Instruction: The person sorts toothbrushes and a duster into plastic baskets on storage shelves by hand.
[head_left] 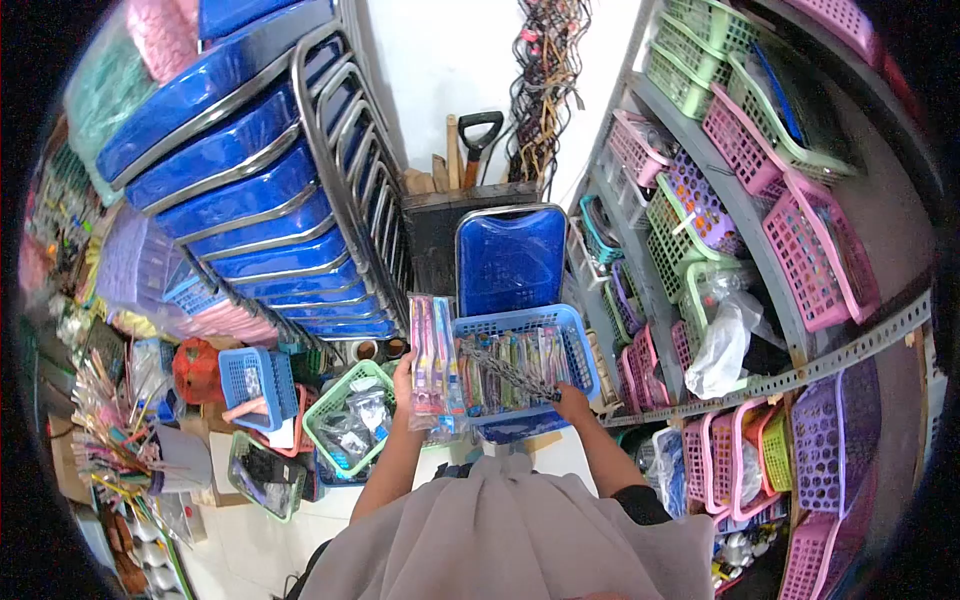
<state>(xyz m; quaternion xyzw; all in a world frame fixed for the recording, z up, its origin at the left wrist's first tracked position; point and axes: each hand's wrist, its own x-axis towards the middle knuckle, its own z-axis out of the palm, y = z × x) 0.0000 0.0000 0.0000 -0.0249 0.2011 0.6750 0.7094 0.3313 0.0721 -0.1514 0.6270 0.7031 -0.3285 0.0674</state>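
Note:
My left hand (405,382) is closed on the edge of a clear pack of toothbrushes (433,355), pink and purple ones showing, held upright at the basket's left side. My right hand (573,403) is closed round one end of a long, dark, grey-patterned strip (512,374), whose exact kind I cannot tell. The strip slants up and left over a blue basket (583,335). Rows of slim, colourful packaged items (545,352) stand inside this basket, and the strip partly covers them. Behind the basket rises the blue backrest of a chair (511,258).
Stacked blue chairs (260,185) rise at the left. Shelves with pink baskets (815,250) and green baskets (675,225) line the right. A green basket (318,412) of bagged items and a small blue basket (255,372) stand left of me. A shovel handle (480,130) leans behind.

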